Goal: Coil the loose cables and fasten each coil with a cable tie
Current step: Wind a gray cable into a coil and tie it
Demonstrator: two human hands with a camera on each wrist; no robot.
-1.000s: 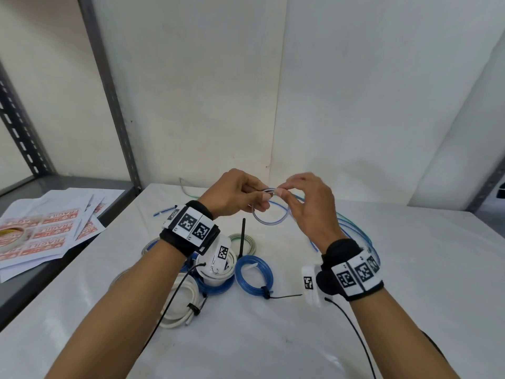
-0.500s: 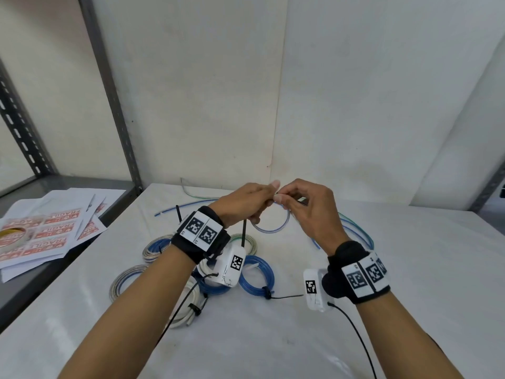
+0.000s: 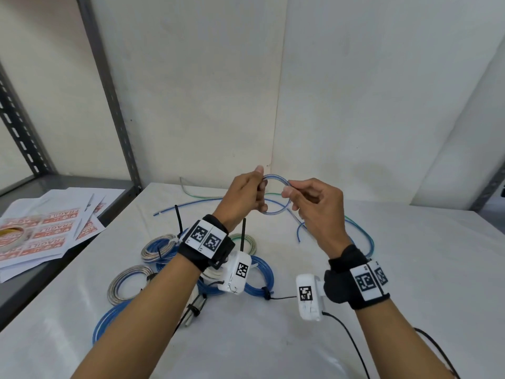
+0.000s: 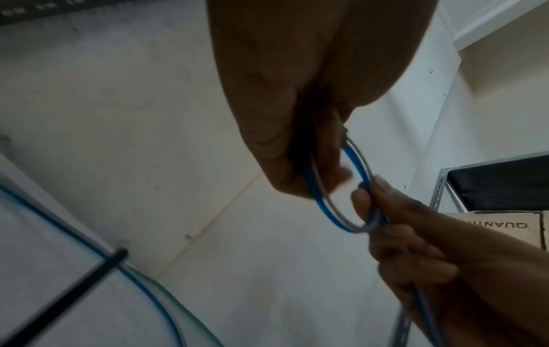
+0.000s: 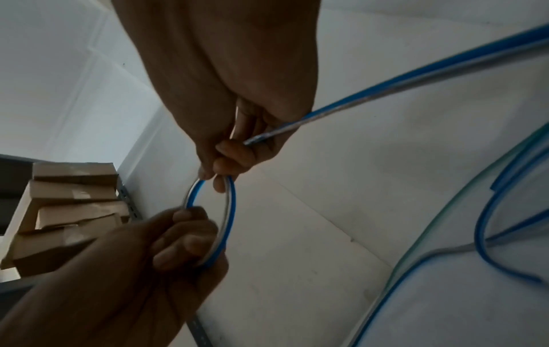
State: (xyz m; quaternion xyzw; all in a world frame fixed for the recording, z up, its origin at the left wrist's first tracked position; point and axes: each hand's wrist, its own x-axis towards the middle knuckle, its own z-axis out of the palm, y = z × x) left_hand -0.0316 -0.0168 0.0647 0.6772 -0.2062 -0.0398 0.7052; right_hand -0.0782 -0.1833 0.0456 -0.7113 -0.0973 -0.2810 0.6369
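A small loop of blue-and-clear cable (image 3: 274, 178) is held up in the air above the white table (image 3: 410, 296). My left hand (image 3: 261, 187) grips the loop's left side, seen close in the left wrist view (image 4: 315, 164). My right hand (image 3: 288, 191) pinches its right side, fingers curled round the strand (image 5: 226, 169). The cable's loose tail (image 3: 299, 231) hangs below the right hand, and more loose blue and green cable (image 3: 364, 236) lies behind it. Several tied coils (image 3: 158, 246) lie under my left forearm, with black cable ties (image 3: 179, 220) sticking up.
Papers with red labels (image 3: 46, 233) and a tape roll (image 3: 13, 236) lie on the grey shelf to the left, past a metal post (image 3: 109, 91). The wall stands close behind the table. Cardboard boxes (image 5: 74, 199) show in the right wrist view.
Both hands have risen and drawn slightly apart. The loop, earlier hanging below the pinched fingers, now stands upright and stretched between the two hands.
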